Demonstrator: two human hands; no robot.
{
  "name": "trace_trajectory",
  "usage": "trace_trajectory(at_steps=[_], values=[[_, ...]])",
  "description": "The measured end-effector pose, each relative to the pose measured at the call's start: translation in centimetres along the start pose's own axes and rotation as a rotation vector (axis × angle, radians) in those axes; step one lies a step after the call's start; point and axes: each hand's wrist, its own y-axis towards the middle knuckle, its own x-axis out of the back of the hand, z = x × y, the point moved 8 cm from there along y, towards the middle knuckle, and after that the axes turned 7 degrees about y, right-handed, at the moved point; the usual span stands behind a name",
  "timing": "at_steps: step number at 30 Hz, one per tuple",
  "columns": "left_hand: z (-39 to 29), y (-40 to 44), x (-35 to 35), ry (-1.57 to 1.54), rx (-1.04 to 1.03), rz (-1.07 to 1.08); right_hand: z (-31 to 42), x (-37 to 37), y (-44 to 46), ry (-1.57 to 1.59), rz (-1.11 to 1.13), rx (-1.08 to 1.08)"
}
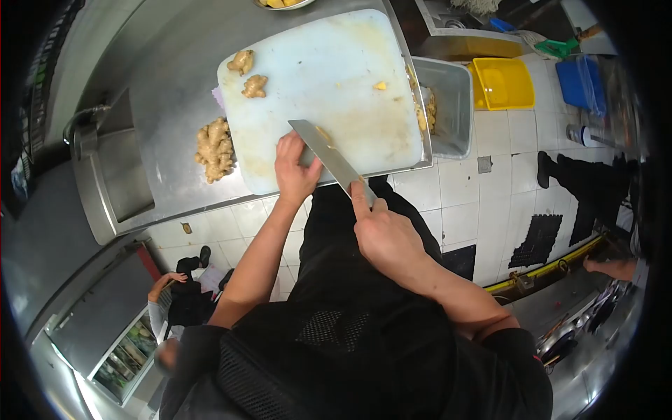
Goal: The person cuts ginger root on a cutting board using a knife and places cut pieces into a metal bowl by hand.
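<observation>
In my right hand (387, 234) is the handle of a broad kitchen knife (329, 155), with the index finger stretched along it. The blade slants up and left over the white cutting board (329, 70). My left hand (295, 170) is at the board's near edge, its fingers curled close beside the blade; what they hold is hidden. A thin yellowish slice (323, 133) shows along the blade's far side. Two knobs of ginger, one (241, 62) above the other (255, 86), lie at the board's upper left. A small yellow piece (380, 85) lies on its right.
A ginger pile (214, 150) sits on the steel counter (168, 91) left of the board. A grey bin (451, 105) holding scraps stands at the right, with a yellow tub (507, 84) beyond. A bowl (285, 3) stands at the top. Other people are at lower left and far right.
</observation>
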Motion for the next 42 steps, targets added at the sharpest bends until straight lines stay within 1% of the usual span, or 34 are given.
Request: trace_trajectory(at_steps=[3, 6, 12, 15, 18, 20, 21, 23, 24, 25, 26, 27, 28, 29, 31, 33, 35, 36, 37, 39, 42], values=[[0.0, 0.0, 0.0, -0.018, 0.016, 0.0, 0.1, -0.3, 0.1, -0.006, 0.007, -0.009], [0.2, 0.0, 0.0, -0.019, 0.036, 0.002, 0.1, -0.4, 0.1, -0.018, -0.054, -0.004], [0.0, 0.0, 0.1, -0.025, -0.001, -0.017, 0.4, -0.1, 0.7, 0.022, 0.005, -0.003], [0.2, -0.1, 0.0, -0.015, 0.013, -0.009, -0.1, 0.0, 1.5, 0.042, -0.017, -0.011], [0.1, -0.1, 0.0, -0.003, 0.001, -0.036, -1.1, 0.5, 2.0, 0.084, -0.087, 0.028], [-0.3, 0.2, 0.1, 0.0, 0.0, -0.043, -2.2, 1.1, 1.9, 0.236, -0.062, 0.05], [-0.5, 0.2, 0.2, 0.004, 0.002, -0.048, -2.6, 1.6, 1.9, 0.237, -0.065, 0.053], [-0.8, 0.3, 0.3, -0.004, 0.004, -0.046, -3.1, 2.1, 2.1, 0.33, 0.0, 0.05], [-0.9, 0.4, 0.3, -0.012, 0.009, -0.044, -3.4, 2.4, 2.4, 0.432, -0.023, 0.048], [-0.9, 0.4, 0.4, -0.008, 0.004, -0.048, -4.6, 1.4, 3.4, 0.432, -0.027, 0.055], [-0.9, 0.5, 0.4, -0.006, -0.004, -0.044, -5.7, 0.6, 4.8, 0.491, -0.129, 0.192], [-0.8, 0.6, 0.3, -0.004, -0.012, -0.045, -4.7, 2.3, 5.6, 0.544, -0.23, 0.335], [-0.8, 0.7, 0.4, 0.0, -0.023, -0.059, -6.3, 1.6, 6.2, 0.736, 0.06, 0.02], [-0.7, 0.6, 0.5, -0.026, -0.011, -0.06, -6.8, 2.1, 6.9, 0.731, 0.052, 0.034], [-0.6, 0.5, 0.6, -0.055, -0.012, -0.058, -8.2, 1.0, 7.2, 0.879, 0.249, -0.122], [-0.2, 0.4, 0.7, -0.125, 0.025, -0.054, -8.7, 0.2, 6.9, 0.873, 0.218, -0.132], [-0.3, 0.1, 1.1, -0.098, 0.007, -0.045, -7.8, 1.5, 6.7, 0.643, -0.109, 0.21], [-0.4, 0.1, 1.3, -0.066, -0.001, -0.036, -7.2, 1.8, 6.3, 0.533, -0.146, 0.231], [-0.4, 0.1, 1.3, -0.064, -0.005, -0.033, -6.7, 1.9, 5.9, 0.538, -0.15, 0.232], [-0.4, 0.3, 1.1, -0.143, 0.033, -0.021, -6.5, 1.8, 5.2, 0.387, -0.143, 0.118], [-0.6, 0.3, 1.0, -0.098, -0.014, -0.024, -5.8, 1.6, 4.1, 0.345, -0.144, 0.118]])
